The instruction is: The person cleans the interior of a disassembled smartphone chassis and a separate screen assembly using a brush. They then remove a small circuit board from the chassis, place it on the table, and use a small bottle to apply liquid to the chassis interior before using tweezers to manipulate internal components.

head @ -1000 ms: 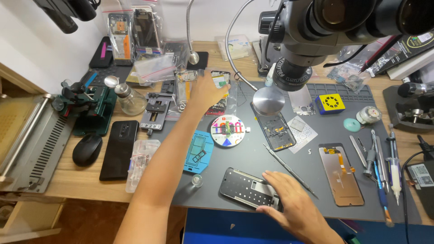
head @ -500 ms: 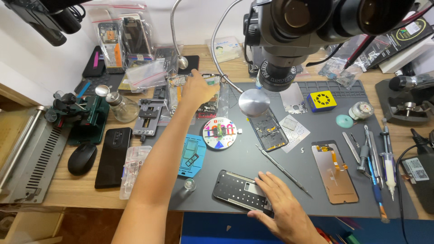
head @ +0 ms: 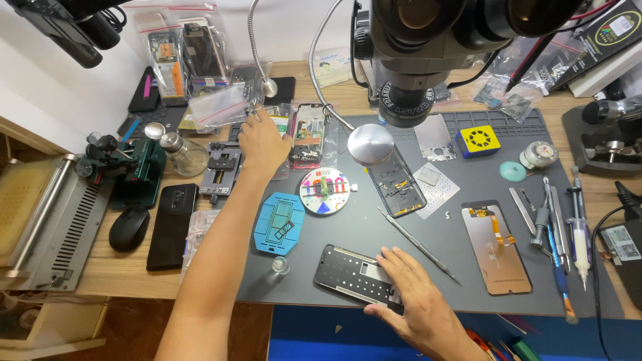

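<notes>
Our left hand (head: 262, 142) reaches far across the tabletop (head: 120, 267) to a pile of small clear bags (head: 271, 124) with phone parts inside. Its fingers curl down onto the bags, but we cannot tell if they are pinching one. Our right hand (head: 411, 304) lies flat on a black phone frame (head: 354, 274) at the near edge of the gray mat (head: 468, 180). Its fingers are spread out, pressing the frame down.

We think our long left arm could cause trouble. It hangs right over the blue holder (head: 279, 222) and near a tiny clear cup (head: 281, 265). A bump could knock the cup over. The thin metal tool (head: 418, 244) lies just beside our right fingers and could get pushed away.
</notes>
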